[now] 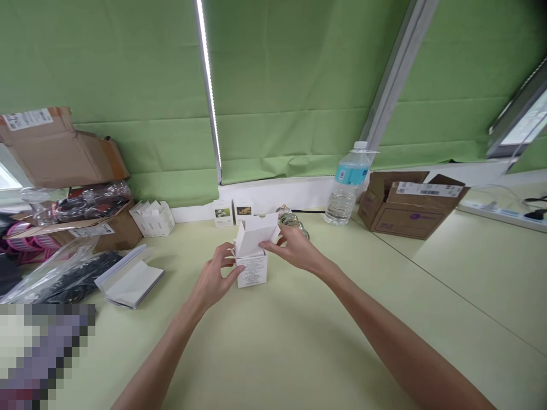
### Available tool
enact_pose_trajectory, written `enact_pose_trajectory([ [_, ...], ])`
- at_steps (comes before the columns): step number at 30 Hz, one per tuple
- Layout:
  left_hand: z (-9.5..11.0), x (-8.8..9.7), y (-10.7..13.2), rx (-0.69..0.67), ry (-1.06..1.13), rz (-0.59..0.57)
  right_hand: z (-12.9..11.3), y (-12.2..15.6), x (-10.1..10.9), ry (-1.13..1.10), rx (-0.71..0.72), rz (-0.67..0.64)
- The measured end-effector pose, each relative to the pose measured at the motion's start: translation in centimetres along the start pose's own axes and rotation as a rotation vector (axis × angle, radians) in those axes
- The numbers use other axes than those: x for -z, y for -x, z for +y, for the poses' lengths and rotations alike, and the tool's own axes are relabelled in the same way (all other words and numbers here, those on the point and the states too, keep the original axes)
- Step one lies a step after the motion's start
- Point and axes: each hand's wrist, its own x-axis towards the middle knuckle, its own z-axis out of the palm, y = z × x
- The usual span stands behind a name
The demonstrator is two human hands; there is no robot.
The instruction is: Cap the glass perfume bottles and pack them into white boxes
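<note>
Nearest me, two bare forearms (380, 324) reach across the tabletop (273, 347) to a small white box (252, 272) standing upright between the hands. The left hand (213, 278) has its grip on the box's left side; the right hand (298, 246), farther up and right, has its grip pinched on the raised flap (255, 238). The box's inside and some fingertips are hidden; its print is too small to read.

Office-like workroom: long pale table (273, 353), green window blinds (299, 85), cardboard boxes (401, 219), power strip (504, 215).
</note>
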Motion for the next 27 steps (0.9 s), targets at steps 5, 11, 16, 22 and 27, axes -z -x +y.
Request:
enact_pose_trajectory([
  [5,0.1,-0.1,0.0,-0.037,-0.033,0.001,-1.0,0.2,0.0,-0.029,0.054,0.022],
  [11,0.1,0.0,0.0,-0.022,-0.063,0.006,-2.4,0.3,-0.6,-0.001,0.1,0.07],
  [16,0.2,-0.1,0.0,-0.001,-0.081,0.019,-2.3,0.2,-1.0,0.063,0.073,0.093],
  [22,0.0,-0.2,0.0,-0.003,-0.087,0.017,-3.2,0.4,-1.2,0.032,0.123,0.156],
  [27,0.0,-0.2,0.0,-0.004,-0.091,0.016,-3.3,0.4,-1.6,0.022,0.115,0.22],
])
